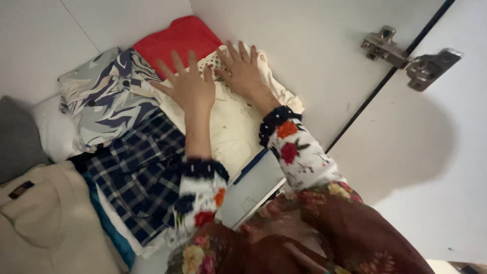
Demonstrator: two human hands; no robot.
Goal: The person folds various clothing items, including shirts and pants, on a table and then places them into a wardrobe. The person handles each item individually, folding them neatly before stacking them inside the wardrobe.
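Both my hands lie flat, fingers spread, on a folded cream-white garment (231, 127) in a wardrobe compartment. My left hand (187, 86) presses its left part, close to a dark blue checked garment (139, 175). My right hand (243, 71) rests on its far end, over a white patch with small dots (213, 63). My sleeves are white with red and orange flowers and dark dotted cuffs.
A red folded cloth (175, 38) lies behind the cream garment. A grey-blue patterned garment (104, 99) sits to the left, a beige knit (45, 218) at the lower left. White cabinet walls surround the pile; a door with metal hinges (408, 56) stands at the right.
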